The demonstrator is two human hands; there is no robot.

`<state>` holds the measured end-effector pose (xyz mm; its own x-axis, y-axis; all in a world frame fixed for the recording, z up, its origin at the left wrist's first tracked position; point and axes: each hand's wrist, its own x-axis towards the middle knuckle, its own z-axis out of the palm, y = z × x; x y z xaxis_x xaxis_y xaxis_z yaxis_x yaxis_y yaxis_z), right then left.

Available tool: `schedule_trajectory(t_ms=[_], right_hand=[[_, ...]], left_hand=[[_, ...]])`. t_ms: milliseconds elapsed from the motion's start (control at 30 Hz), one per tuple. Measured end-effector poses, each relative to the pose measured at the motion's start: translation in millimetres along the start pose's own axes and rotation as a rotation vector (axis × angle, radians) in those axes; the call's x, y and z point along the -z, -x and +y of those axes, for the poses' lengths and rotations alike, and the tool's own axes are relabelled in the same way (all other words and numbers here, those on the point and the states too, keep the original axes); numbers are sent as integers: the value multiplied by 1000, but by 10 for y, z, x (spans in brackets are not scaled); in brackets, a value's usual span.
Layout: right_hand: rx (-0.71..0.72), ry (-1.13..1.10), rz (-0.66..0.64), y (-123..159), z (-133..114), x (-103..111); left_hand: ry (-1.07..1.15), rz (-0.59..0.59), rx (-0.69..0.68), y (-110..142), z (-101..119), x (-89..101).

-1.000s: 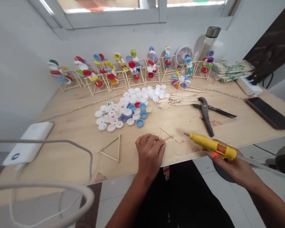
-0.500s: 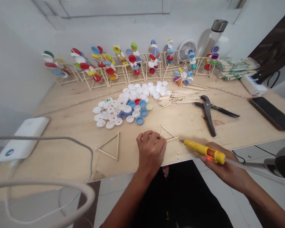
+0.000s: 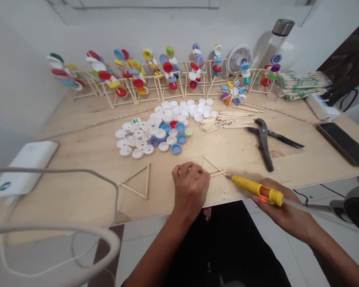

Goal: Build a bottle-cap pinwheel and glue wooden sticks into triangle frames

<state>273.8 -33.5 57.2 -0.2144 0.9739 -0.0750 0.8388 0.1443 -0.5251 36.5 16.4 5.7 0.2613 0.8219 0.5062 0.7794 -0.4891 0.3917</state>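
My left hand (image 3: 190, 186) is closed on a small triangle of wooden sticks (image 3: 214, 163) lying on the table near its front edge. The fingers hide the triangle's left part. In my right hand (image 3: 283, 207) is a yellow glue gun (image 3: 255, 189), with a red light glowing beneath it and a clear glue stick (image 3: 314, 214) sticking out of its back. Its nozzle touches or nearly touches the triangle's right corner, where two sticks meet. Left of my left hand lies another stick triangle (image 3: 147, 181) on the wood.
Bottle caps (image 3: 143, 135), mostly white, lie mid-table beside cut sticks (image 3: 236, 118) and black pliers (image 3: 265, 143). Stick frames with colourful cap wheels (image 3: 170, 75) line the wall. A phone (image 3: 344, 143) is at right; a power bank (image 3: 25, 167) and grey cable (image 3: 86, 172) are at left.
The camera view has shifted slightly. My hands, the glue gun and the stick triangle hold nearly the same positions, with the nozzle still at the corner.
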Motion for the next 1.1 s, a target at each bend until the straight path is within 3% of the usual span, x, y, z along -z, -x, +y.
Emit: schedule_trajectory(t_ms=[1100], right_hand=[[-76, 46, -10, -7, -38, 37]], left_hand=[[2, -2, -5, 2, -4, 0]])
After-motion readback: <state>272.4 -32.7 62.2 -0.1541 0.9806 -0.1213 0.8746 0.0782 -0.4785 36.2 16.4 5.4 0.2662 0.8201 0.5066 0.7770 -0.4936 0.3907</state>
